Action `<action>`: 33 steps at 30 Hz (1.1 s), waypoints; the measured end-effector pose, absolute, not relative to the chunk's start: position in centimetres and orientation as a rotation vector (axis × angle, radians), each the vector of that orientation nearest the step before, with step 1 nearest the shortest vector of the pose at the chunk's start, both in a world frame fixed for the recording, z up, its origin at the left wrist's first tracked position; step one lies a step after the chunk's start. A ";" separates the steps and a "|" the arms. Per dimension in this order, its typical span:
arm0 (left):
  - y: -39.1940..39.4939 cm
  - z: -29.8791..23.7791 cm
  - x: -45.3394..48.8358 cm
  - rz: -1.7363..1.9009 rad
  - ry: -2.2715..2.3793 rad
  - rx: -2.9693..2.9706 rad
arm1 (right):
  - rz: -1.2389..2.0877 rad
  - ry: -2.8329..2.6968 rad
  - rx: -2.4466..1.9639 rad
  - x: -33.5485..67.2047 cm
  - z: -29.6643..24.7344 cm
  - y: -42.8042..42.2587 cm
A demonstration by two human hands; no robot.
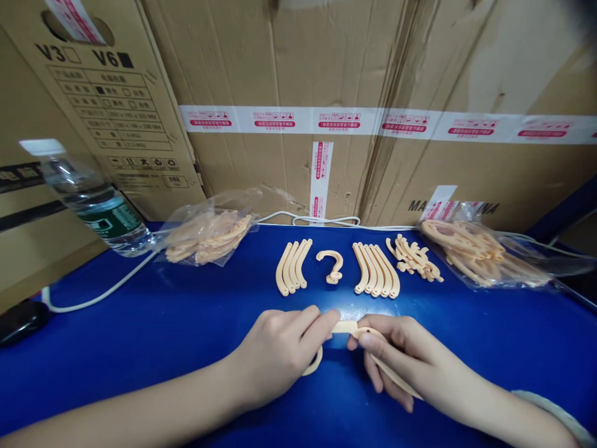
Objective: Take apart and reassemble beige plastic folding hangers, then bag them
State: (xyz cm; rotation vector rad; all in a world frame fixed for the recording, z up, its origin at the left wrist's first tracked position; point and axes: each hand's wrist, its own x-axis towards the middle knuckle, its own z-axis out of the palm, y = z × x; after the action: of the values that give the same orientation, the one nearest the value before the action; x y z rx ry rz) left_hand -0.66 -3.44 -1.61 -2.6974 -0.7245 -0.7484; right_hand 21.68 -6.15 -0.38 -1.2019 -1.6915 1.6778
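Observation:
My left hand (280,351) is closed on a beige plastic hook (316,366); its curved end shows below my fingers and its flat end points right. My right hand (415,351) pinches a long, curved beige plastic strip (392,375) near its holed end, between thumb and fingers. The two pieces meet between my hands, though my fingers hide part of the joint. Just beyond them on the blue table lie a left row of curved strips (293,267), a single hook (333,264) and a right row of curved strips (375,269).
Farther right is a pile of small beige pieces (414,258), beside a clear bag of beige parts (480,249). Another bag (209,236) lies left, near a water bottle (97,205). A white cable (107,289) crosses the table (186,336). Cardboard boxes (280,62) stand behind.

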 end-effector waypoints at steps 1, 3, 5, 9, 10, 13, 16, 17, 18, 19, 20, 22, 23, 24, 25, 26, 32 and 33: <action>-3.5 -1.5 -0.6 -0.736 -0.721 -2.683 | 1.687 -1.681 -1.225 21.6 -0.4 -6.2; -3.4 -1.4 -0.5 -0.702 -0.705 -2.671 | 1.664 -1.691 -1.265 21.6 -0.4 -6.1; -3.4 -1.2 -0.5 -0.663 -0.674 -2.653 | 1.585 -1.756 -1.301 21.7 -0.3 -6.2; -3.4 -0.9 -0.5 -0.609 -0.618 -2.634 | 1.273 -2.020 -1.321 22.0 0.5 -6.6; -3.5 -0.8 -0.4 -0.588 -0.617 -2.640 | 1.167 -2.088 -1.299 22.1 0.7 -6.7; -3.7 -0.5 -0.3 -0.558 -0.615 -2.644 | 0.796 -2.239 -1.194 22.0 0.9 -7.0; -3.7 -0.6 -0.2 -0.570 -0.635 -2.649 | 0.508 -2.306 -1.103 22.0 0.7 -7.5; -3.7 -0.7 -0.3 -0.573 -0.670 -2.669 | 0.411 -2.330 -1.061 21.9 0.7 -7.7; -3.6 -0.8 -0.3 -0.578 -0.717 -2.701 | 0.310 -2.353 -1.015 21.9 0.7 -7.9; -3.5 -0.9 -0.4 -0.591 -0.769 -2.742 | 0.229 -2.373 -0.980 21.9 0.7 -8.0; -3.5 -0.9 -0.5 -0.624 -0.821 -2.783 | 0.185 -2.381 -0.956 21.9 0.7 -8.1; -3.4 -0.8 -0.6 -0.737 -0.921 -2.869 | 0.243 -2.345 -0.993 22.0 1.1 -7.9; -3.4 -0.7 -0.6 -0.812 -0.989 -2.920 | 0.315 -2.295 -1.039 22.1 1.3 -7.7; -3.4 -0.6 -0.6 -0.895 -1.089 -2.981 | 0.367 -2.230 -1.075 22.3 1.6 -7.3; -3.4 -0.6 -0.6 -0.979 -1.235 -3.054 | 0.384 -2.162 -1.095 22.7 1.9 -6.8; -3.3 -0.5 -0.6 -1.064 -1.433 -3.136 | 0.358 -2.096 -1.104 23.2 2.3 -6.2; -2.2 -0.9 -0.8 -2.060 -2.550 -3.176 | -0.139 -1.821 -1.134 28.5 4.1 -3.0; -2.0 -0.9 -0.8 -2.196 -2.584 -3.122 | -0.204 -1.814 -1.146 29.3 4.2 -2.4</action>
State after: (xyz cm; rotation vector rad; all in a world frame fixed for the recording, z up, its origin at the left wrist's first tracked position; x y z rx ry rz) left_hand -0.79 -2.03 -0.93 -3.1219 -2.5836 -2.1964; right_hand 29.32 -2.44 4.16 -1.1456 -1.8135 -0.2041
